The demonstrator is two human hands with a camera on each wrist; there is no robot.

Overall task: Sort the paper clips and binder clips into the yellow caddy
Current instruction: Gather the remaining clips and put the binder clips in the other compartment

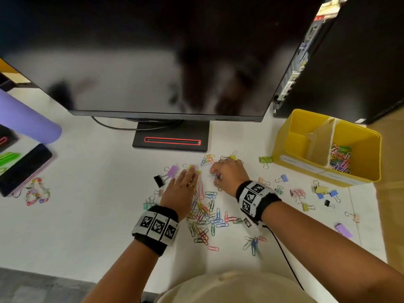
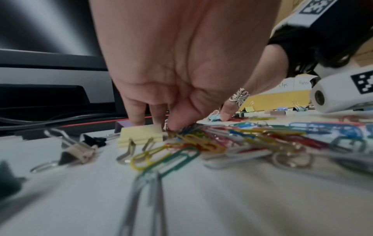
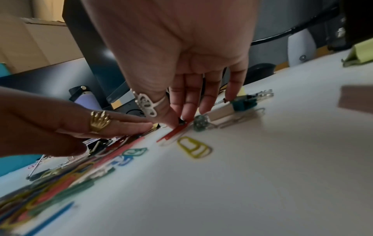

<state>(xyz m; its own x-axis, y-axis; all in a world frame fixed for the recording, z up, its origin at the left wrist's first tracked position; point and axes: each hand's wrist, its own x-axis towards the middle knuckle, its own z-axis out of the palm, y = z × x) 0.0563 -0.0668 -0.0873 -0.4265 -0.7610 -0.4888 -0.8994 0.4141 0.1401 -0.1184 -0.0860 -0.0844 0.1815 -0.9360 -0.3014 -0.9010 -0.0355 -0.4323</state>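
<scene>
The paper clips (image 1: 204, 212) lie heaped on the white worktop (image 1: 87, 215) between my wrists, binder clips (image 1: 298, 193) scattered toward the yellow caddy (image 1: 282, 154) at right. My right hand (image 1: 227, 174) has its fingers (image 3: 189, 110) pinching a red clip (image 3: 173, 133). My left hand (image 1: 180, 191) presses flat, fingers extended, on the pile.

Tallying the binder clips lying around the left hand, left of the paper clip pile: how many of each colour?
purple binder clip: 1
black binder clip: 1
peach binder clip: 1
mint binder clip: 1
yellow binder clip, at the left hand: 1
Total: 5
</scene>
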